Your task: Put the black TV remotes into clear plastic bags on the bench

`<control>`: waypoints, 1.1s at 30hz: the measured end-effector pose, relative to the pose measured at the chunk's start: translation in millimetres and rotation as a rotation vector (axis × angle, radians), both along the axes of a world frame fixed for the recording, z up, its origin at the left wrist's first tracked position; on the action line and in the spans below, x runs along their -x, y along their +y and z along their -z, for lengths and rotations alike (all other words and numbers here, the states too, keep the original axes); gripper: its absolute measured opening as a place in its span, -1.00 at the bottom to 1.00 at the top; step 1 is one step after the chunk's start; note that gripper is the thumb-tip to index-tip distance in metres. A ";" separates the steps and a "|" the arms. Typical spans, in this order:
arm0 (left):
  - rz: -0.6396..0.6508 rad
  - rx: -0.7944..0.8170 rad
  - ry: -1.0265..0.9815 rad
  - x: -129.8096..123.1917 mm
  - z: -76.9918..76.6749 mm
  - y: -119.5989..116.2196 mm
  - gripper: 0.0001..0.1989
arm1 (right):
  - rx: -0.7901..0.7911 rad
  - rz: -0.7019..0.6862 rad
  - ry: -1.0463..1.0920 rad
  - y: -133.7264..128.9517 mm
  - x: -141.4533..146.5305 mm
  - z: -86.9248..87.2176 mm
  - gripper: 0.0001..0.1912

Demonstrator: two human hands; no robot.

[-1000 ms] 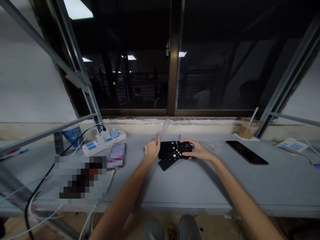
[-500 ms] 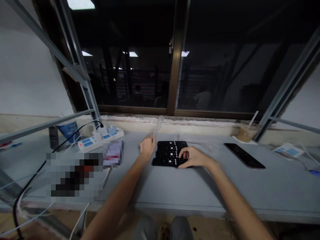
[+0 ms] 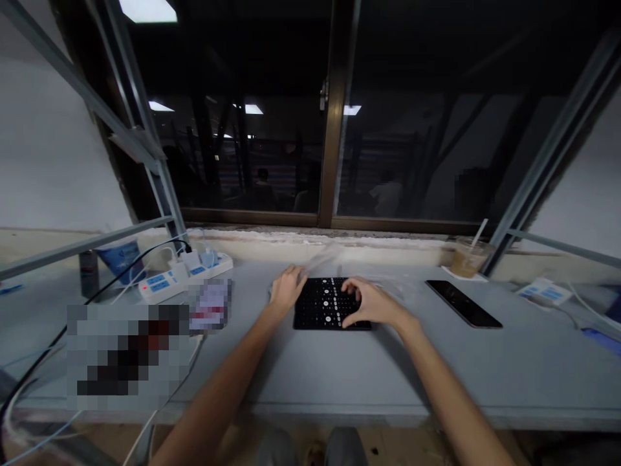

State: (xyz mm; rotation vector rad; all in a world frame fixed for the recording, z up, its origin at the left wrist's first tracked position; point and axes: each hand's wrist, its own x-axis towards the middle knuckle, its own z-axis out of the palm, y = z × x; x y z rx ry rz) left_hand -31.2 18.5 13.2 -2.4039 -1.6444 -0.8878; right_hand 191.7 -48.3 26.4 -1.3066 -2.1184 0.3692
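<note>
A flat black panel (image 3: 315,310) with rows of small white marks and a few larger white discs lies on the grey table; I cannot tell exactly what it is. At its upper left edge, my left hand (image 3: 287,288) is closed on a clear plastic bag (image 3: 323,259), whose loose end rises past the fingers, blurred. My right hand (image 3: 371,303) curves over the panel's right side, thumb and fingers apart, with nothing seen between them. Its palm and fingers hide part of the panel. More clear plastic (image 3: 395,285) lies behind the right hand.
On the right rest a dark phone (image 3: 463,304) and a drink cup with a straw (image 3: 466,259). Leftward are a white power strip (image 3: 187,278) with plugs, a pale phone-like item (image 3: 211,304) and trailing cables. A window (image 3: 252,155) stands behind the table (image 3: 315,372).
My left hand has come rightward onto the panel's edge, and the plastic in it has swung lower to the right. My right hand's fingers have lifted and spread wider. The view has shifted slightly.
</note>
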 end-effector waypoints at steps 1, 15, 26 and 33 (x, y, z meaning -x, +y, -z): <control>0.065 -0.006 0.036 -2.1 -0.2 -1.4 -0.75 | -0.100 0.013 -0.009 -1.3 2.9 -3.5 -0.29; 0.364 0.004 -0.021 -24.3 3.7 -21.9 -0.39 | -0.750 0.322 -0.017 22.5 -22.3 1.2 -0.86; 0.510 0.308 0.115 -30.0 18.9 -16.3 -0.01 | -0.637 0.816 0.001 42.3 -62.1 33.3 -0.79; 0.557 0.228 0.186 -30.8 13.4 -22.1 -0.12 | -0.214 0.734 -0.210 53.5 -61.2 53.0 -0.80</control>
